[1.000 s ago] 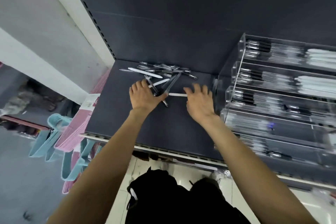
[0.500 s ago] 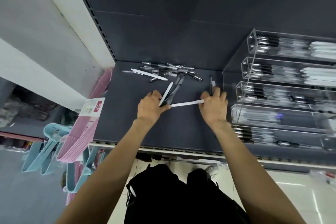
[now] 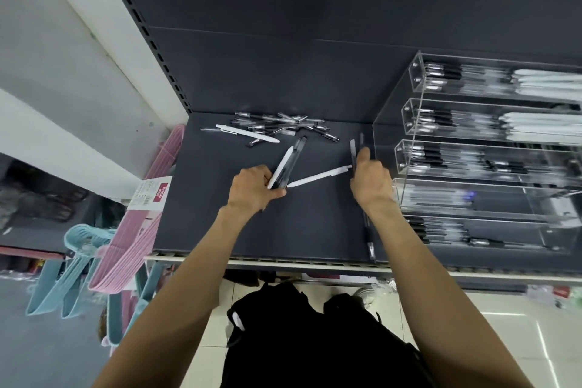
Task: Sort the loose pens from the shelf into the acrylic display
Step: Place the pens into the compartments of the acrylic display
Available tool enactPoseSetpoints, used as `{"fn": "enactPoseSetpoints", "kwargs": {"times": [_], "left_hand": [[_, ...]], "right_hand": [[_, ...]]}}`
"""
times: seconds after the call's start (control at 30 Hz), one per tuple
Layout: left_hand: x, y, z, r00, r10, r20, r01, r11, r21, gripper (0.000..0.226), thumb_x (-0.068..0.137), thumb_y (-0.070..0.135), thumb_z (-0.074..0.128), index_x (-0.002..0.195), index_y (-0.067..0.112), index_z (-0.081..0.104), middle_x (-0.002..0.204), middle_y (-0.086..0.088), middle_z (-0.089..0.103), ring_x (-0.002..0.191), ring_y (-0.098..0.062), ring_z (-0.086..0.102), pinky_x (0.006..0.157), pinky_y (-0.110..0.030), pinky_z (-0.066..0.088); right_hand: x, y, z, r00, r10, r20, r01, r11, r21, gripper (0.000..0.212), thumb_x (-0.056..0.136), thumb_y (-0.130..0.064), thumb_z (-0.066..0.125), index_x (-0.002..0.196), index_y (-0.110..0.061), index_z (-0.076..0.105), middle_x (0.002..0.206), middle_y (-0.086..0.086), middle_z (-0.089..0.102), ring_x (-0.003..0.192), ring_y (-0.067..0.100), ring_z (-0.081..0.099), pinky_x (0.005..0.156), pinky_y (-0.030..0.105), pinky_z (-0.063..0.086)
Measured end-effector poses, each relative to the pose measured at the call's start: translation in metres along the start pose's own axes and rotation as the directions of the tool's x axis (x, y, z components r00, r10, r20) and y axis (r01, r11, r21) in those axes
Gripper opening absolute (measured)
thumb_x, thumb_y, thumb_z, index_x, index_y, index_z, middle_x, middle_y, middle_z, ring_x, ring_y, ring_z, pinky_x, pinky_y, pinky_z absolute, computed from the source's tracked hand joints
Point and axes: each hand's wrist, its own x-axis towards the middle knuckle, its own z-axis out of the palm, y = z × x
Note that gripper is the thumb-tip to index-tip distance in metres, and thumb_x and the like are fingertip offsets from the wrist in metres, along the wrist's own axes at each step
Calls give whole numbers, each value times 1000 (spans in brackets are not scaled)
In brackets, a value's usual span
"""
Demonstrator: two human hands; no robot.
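A pile of loose pens (image 3: 283, 124) lies at the back of the dark shelf (image 3: 220, 214), with a white pen (image 3: 248, 133) at its left. My left hand (image 3: 253, 187) grips a small bunch of pens (image 3: 286, 164), one white and the others dark, fanned up and away. My right hand (image 3: 371, 181) holds a white pen (image 3: 318, 176) that points left, plus dark pens (image 3: 354, 151) that stick up past my thumb. The tiered acrylic display (image 3: 406, 123) stands just right of my right hand, its trays holding rows of pens.
A dark pen (image 3: 369, 239) lies along the shelf under my right forearm, near the front edge. Pink hangers (image 3: 138, 230) and blue hangers (image 3: 72, 271) hang off the shelf's left side. A red-and-white price tag (image 3: 151, 194) sits there too.
Both hands have lifted pens from the pile and drawn back toward me. My right hand has moved right, close to the display's side wall.
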Motion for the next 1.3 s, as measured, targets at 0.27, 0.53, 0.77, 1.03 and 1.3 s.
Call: {"fn": "enactPoseSetpoints", "kwargs": {"times": [0.27, 0.53, 0.77, 1.03, 1.3], "left_hand": [[4, 4, -4, 996, -27, 91, 22, 998, 65, 34, 87, 40, 65, 87, 8, 55, 85, -5, 58, 78, -19, 54, 67, -26, 38], [-32, 20, -9, 991, 34, 130, 44, 831, -555, 35, 98, 37, 48, 91, 5, 59, 93, -4, 65, 92, -18, 63, 87, -35, 50], [-62, 49, 15, 982, 106, 158, 101, 415, -904, 23, 99, 16, 47, 111, 7, 64, 107, -17, 69, 93, -23, 68, 84, -35, 57], [-75, 55, 30, 984, 124, 125, 80, 321, -944, 26, 98, 8, 47, 121, 6, 60, 108, -15, 69, 97, -22, 69, 80, -31, 56], [-80, 75, 47, 999, -40, -2, 12, 336, -942, 24, 98, 11, 49, 120, 12, 58, 92, -11, 66, 82, -13, 62, 69, -27, 50]], "right_hand": [[0, -2, -18, 997, 66, -30, -61, 989, 138, 48, 89, -2, 58, 128, 1, 31, 111, 24, 62, 104, 41, 60, 83, 41, 48], [-36, -3, -34, 992, -126, 24, 39, 474, 880, 52, 87, -5, 64, 133, -16, 43, 77, 5, 56, 66, 14, 63, 65, 28, 58], [-55, -21, -30, 972, -236, 19, 88, 437, 895, 43, 82, -9, 71, 121, -13, 54, 84, -3, 67, 72, 20, 70, 71, 38, 58], [-66, -21, -32, 978, -153, -141, 208, 683, 700, 31, 82, -24, 72, 109, -15, 60, 83, -3, 66, 69, 15, 67, 71, 36, 57], [-78, -20, -34, 905, -233, -356, 381, 817, 433, 16, 88, -29, 65, 95, -17, 72, 84, -1, 61, 79, 14, 54, 65, 26, 43]]}}
